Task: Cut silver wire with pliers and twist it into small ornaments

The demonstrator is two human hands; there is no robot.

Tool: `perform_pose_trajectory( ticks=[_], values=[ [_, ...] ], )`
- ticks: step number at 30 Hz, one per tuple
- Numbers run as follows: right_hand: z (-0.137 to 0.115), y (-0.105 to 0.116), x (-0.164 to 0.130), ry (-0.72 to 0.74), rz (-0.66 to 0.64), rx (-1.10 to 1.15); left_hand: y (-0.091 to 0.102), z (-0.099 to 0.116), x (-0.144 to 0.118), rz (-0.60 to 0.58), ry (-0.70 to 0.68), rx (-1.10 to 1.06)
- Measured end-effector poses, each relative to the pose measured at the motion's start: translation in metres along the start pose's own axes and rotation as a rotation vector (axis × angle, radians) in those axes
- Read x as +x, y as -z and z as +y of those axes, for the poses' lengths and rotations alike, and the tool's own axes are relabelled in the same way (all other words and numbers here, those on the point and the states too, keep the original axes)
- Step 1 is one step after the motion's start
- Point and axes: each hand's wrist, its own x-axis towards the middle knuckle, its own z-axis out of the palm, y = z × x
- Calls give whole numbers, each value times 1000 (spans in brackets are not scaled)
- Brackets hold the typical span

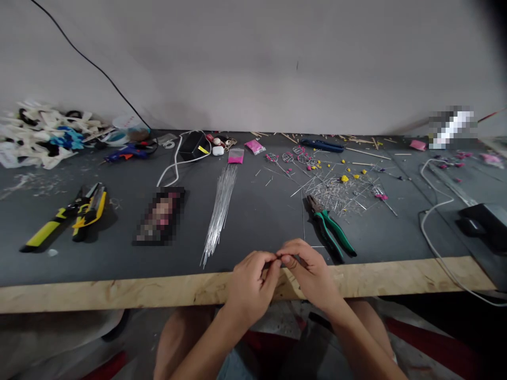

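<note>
Under the fingers, a broad worktop [119, 221]: dark grey matte surface, pale raw-wood front edge running just below the fingertips.

Far up and left of the fingers, a heap of white plastic pieces [37, 134] against the wall, tangled, with blue bits among them.

Right of the fingers, a white cable [433, 211] looping over the worktop and off the edge, beside a black boxy device [485, 224].

Left of the fingers, well apart, yellow-and-black snips [65, 216], two long handled tools lying side by side.

Up and left of the fingers, a bundle of thin straight silver wires [219, 211], fanned slightly at the near end, shiny.

Just up and right of the fingers, green-handled pliers [330, 229], lying flat, steel nose pointing away.

Beyond the pliers, a scatter of cut wire ends [336, 192], with small yellow and pink beads mixed in, and small round wire loops [293, 155] near the wall.

At the worktop edge, left hand [249, 287] and right hand [311, 274] meeting fingertip to fingertip, thumbs and forefingers of both pinched closed on a thin wire piece [279, 257], very small, mostly hidden between the fingertips; shape not clear.
</note>
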Motion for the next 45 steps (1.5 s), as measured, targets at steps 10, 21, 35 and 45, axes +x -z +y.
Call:
perform_pose_trajectory(
  ticks=[10,21,35,45],
  values=[
    [-4,-6,1,38,-19,23,5,-1,3,-28,175,-205],
    [-8,-9,5,-348,35,282,-2,-13,2,77,-315,184],
    [-6,-6,3,-415,18,248,-10,-17,0,113,-330,296],
    [2,-3,1,-401,-52,122,-11,-21,-1,129,-295,303]
  ],
)
